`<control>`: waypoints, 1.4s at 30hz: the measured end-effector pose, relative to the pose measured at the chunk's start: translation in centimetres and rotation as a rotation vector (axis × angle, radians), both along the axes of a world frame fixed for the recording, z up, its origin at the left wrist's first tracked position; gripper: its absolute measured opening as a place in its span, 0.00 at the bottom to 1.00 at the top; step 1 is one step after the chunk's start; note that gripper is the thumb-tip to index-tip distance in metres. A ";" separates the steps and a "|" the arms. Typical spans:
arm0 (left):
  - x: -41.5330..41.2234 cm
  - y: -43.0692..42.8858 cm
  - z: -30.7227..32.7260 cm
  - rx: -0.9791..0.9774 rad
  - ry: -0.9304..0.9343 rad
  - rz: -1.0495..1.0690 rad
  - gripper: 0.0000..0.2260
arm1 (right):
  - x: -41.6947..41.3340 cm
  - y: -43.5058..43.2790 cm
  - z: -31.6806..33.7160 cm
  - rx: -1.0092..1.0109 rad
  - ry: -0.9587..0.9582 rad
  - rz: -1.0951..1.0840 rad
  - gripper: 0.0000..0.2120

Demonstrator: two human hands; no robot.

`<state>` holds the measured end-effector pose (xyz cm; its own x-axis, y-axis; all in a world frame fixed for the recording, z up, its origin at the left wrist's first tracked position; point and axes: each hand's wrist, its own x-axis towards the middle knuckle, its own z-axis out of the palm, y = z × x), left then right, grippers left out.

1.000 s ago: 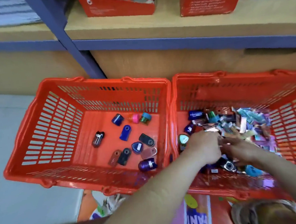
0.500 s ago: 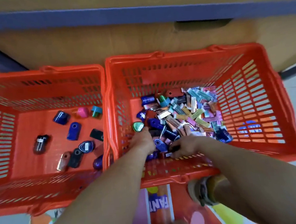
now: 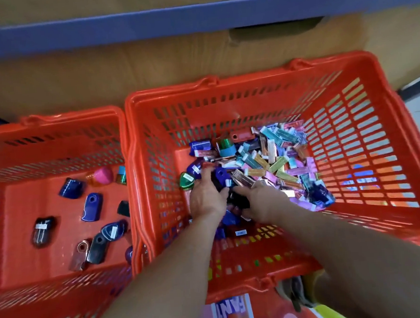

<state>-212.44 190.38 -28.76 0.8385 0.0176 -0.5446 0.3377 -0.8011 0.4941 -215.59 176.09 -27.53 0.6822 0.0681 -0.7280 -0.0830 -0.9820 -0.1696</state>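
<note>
In the left basket (image 3: 52,120) the sorted sharpeners (image 3: 92,207) lie spread flat on the floor, well apart from our hands, and nothing threatens them unless we toss the next one in hard and it bounces back out. The wall it shares with the right basket (image 3: 248,81) is high, so a careless swing could knock our catch against the rim and send it to the floor. A green sharpener (image 3: 187,180) sits against that wall, just beside our left hand (image 3: 206,198), and could slide under the heap if we stir too roughly. The left hand's fingers curl down into the pile around a purple sharpener (image 3: 221,174), a shallow grasp that may slip on smooth plastic. Our right hand (image 3: 264,202) lies over a black sharpener (image 3: 240,201); its fingertips are buried, so we cannot tell whether it grips or only presses. Further right the foil packets (image 3: 279,164) are heaped loosely, touching the sharpeners, and one could easily ride along in either hand and end up in the wrong basket.
</note>
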 end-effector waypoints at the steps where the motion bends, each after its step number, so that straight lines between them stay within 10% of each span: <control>1: 0.5 -0.4 -0.3 -0.010 0.010 0.000 0.27 | 0.1 0.0 -0.2 -0.032 -0.007 -0.024 0.30; 10: 2.1 -0.9 0.3 -0.205 0.105 0.175 0.14 | 0.9 0.4 -0.1 -0.085 0.005 -0.092 0.23; 20: 0.6 4.8 15.1 -0.675 -0.154 0.137 0.11 | -0.4 1.9 2.1 -0.272 0.014 -0.003 0.24; 23: 0.2 9.1 18.4 -0.806 -0.138 0.231 0.10 | -0.4 1.3 4.6 -0.003 -0.043 -0.346 0.23; 27: 0.6 15.8 19.6 -0.787 -0.186 0.417 0.08 | 1.9 3.4 11.7 1.029 0.279 -1.364 0.16; 30: 1.2 21.1 18.6 -0.659 -0.207 0.535 0.07 | 3.7 8.3 16.4 1.446 0.383 -1.357 0.17; 42: -1.6 29.0 10.0 -0.423 -0.022 1.118 0.16 | 0.3 27.0 14.3 1.309 0.425 -1.564 0.13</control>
<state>-214.05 219.42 -18.77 0.4817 0.5661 -0.6690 0.7323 0.1593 0.6621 -215.31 203.08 -13.21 0.5068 0.2199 -0.8336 -0.7492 0.5907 -0.2997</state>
